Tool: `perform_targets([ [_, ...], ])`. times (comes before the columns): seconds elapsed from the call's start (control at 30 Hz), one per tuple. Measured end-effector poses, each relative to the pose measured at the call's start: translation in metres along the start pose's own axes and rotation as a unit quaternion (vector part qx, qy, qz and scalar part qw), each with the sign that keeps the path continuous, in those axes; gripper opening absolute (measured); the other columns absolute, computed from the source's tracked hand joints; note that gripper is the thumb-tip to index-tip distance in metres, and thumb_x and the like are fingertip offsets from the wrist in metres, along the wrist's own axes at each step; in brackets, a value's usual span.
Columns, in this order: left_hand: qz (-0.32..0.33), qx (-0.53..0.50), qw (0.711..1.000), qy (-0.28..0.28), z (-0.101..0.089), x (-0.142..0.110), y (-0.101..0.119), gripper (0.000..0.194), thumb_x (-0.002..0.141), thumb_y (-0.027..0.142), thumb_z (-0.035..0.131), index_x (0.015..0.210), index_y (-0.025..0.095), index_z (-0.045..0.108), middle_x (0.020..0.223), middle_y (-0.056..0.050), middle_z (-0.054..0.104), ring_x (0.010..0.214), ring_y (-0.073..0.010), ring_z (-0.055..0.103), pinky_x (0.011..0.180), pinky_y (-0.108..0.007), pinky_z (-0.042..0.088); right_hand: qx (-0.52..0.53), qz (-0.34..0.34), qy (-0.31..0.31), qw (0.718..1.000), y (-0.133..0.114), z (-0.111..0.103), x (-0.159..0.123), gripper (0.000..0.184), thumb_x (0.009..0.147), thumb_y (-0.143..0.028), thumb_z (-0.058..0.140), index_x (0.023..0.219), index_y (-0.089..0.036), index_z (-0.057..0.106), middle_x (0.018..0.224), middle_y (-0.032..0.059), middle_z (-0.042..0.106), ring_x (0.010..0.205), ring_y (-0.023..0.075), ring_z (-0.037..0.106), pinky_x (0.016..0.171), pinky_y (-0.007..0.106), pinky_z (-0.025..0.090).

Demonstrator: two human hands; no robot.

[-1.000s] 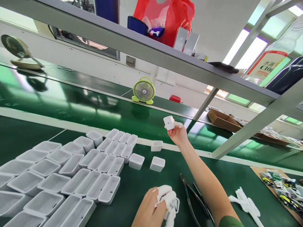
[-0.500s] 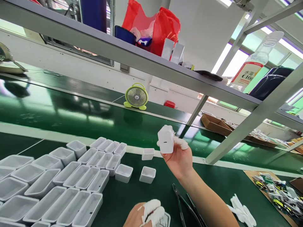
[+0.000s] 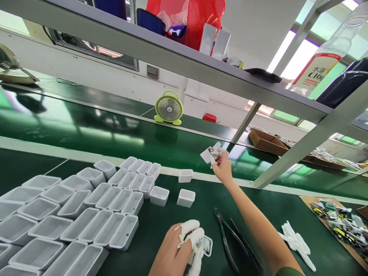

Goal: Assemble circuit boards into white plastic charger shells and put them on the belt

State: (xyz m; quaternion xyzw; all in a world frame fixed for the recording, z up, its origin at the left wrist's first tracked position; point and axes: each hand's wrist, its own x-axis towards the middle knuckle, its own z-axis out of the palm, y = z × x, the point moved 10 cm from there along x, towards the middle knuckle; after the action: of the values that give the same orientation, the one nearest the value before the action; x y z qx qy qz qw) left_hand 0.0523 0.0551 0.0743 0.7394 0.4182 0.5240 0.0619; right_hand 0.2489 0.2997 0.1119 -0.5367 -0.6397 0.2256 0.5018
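My right hand [image 3: 223, 168], white coverings on its fingers, reaches out over the far edge of the green bench. It is closed on a white plastic housing [image 3: 206, 155], tilted, with small inner parts at its side that I cannot make out. Low in the middle, my left hand [image 3: 179, 249] has its covered fingers curled round a small white plastic case [image 3: 208, 245], mostly hidden by them. Between the forearms lie dark-handled pliers [image 3: 227, 241] and a pair of dark tweezers [image 3: 244, 241].
Rows of open white cases [image 3: 94, 207] fill the left side; several stand singly nearer the middle. A white glove [image 3: 297, 241] and cardboard with circuit boards [image 3: 342, 226] lie right. A metal shelf [image 3: 184, 50] crosses above; a green fan [image 3: 169, 108] stands beyond.
My right hand has moved farther away and turned the white housing, so its slotted face no longer shows. More of my left hand and its case has come into view.
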Motion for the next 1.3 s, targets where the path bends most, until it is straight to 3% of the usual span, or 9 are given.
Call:
perform_targets([
  [0.1,0.004,0.006,1.000,-0.019,0.002,0.000,-0.001,0.037,0.099,0.017,0.040,0.127,0.021,0.064,0.115,-0.015,0.071,0.108,-0.0278,0.068,0.087,-0.039,0.061,-0.093,0.026,-0.005,0.995,0.055,-0.002,0.007,0.031,0.092,-0.034,0.068,0.118,-0.018,0.060,0.109,0.0069,0.066,0.092,0.0216,0.065,0.085,0.043,0.057],
  [0.2,0.002,0.008,0.999,-0.032,0.006,-0.003,-0.003,0.039,0.093,0.014,0.040,0.124,0.020,0.063,0.116,-0.017,0.069,0.110,-0.0303,0.066,0.089,-0.044,0.060,-0.160,0.042,-0.012,0.986,0.084,-0.005,0.007,0.036,0.097,-0.036,0.065,0.127,-0.017,0.059,0.122,0.0085,0.064,0.103,0.0231,0.066,0.090,0.045,0.057],
  [0.37,0.026,-0.002,0.999,-0.035,0.008,-0.005,-0.001,0.044,0.088,0.011,0.040,0.126,0.017,0.060,0.120,-0.019,0.065,0.108,-0.0307,0.062,0.090,-0.045,0.058,-0.214,0.045,-0.021,0.976,0.091,-0.014,0.018,0.044,0.097,-0.035,0.066,0.137,-0.020,0.055,0.138,0.0114,0.058,0.116,0.0272,0.063,0.096,0.049,0.057],
  [0.53,0.060,-0.004,0.998,-0.032,0.004,-0.001,0.002,0.046,0.086,0.008,0.042,0.128,0.015,0.058,0.121,-0.019,0.065,0.110,-0.0293,0.062,0.092,-0.043,0.057,-0.221,0.041,-0.045,0.973,0.090,-0.015,0.037,0.040,0.098,-0.035,0.065,0.134,-0.020,0.057,0.137,0.0110,0.059,0.115,0.0263,0.064,0.096,0.049,0.057],
  [0.77,0.110,0.023,0.991,-0.070,0.002,0.001,-0.001,0.055,0.082,0.011,0.049,0.136,0.013,0.055,0.123,-0.020,0.065,0.112,-0.0306,0.065,0.091,-0.043,0.061,-0.210,0.017,-0.083,0.974,0.064,0.004,0.021,0.036,0.097,-0.034,0.066,0.129,-0.018,0.059,0.130,0.0103,0.063,0.112,0.0254,0.065,0.093,0.047,0.058],
  [0.93,0.012,-0.005,0.994,-0.112,0.012,-0.002,-0.023,0.060,0.081,0.011,0.053,0.140,0.018,0.053,0.130,-0.019,0.064,0.120,-0.0323,0.066,0.096,-0.047,0.061,-0.200,-0.053,-0.144,0.968,0.003,0.001,-0.057,0.043,0.090,-0.019,0.059,0.133,-0.025,0.055,0.135,0.0088,0.062,0.128,0.0268,0.056,0.108,0.050,0.049],
  [1.07,-0.049,-0.045,0.993,-0.101,0.011,0.007,-0.028,0.059,0.080,0.008,0.051,0.137,0.022,0.056,0.129,-0.016,0.066,0.119,-0.0293,0.069,0.093,-0.043,0.064,-0.214,-0.084,-0.182,0.956,-0.039,-0.013,-0.107,0.039,0.088,-0.023,0.058,0.126,-0.026,0.059,0.124,0.0101,0.066,0.120,0.0309,0.057,0.107,0.057,0.046],
  [1.17,-0.056,-0.061,0.994,-0.069,0.004,0.014,-0.023,0.054,0.079,0.009,0.050,0.130,0.023,0.060,0.122,-0.015,0.068,0.112,-0.0287,0.072,0.087,-0.042,0.066,-0.219,-0.078,-0.187,0.954,-0.044,-0.007,-0.095,0.036,0.087,-0.022,0.060,0.123,-0.024,0.060,0.129,0.0115,0.064,0.128,0.0319,0.052,0.111,0.057,0.043],
  [1.3,-0.058,-0.065,0.992,-0.092,0.009,0.009,-0.026,0.054,0.082,0.009,0.052,0.134,0.023,0.058,0.125,-0.016,0.066,0.116,-0.0289,0.070,0.092,-0.042,0.064,-0.202,-0.018,-0.183,0.962,-0.014,0.036,-0.031,0.036,0.094,-0.024,0.061,0.130,-0.021,0.056,0.135,0.0108,0.062,0.124,0.0262,0.058,0.103,0.047,0.052],
])
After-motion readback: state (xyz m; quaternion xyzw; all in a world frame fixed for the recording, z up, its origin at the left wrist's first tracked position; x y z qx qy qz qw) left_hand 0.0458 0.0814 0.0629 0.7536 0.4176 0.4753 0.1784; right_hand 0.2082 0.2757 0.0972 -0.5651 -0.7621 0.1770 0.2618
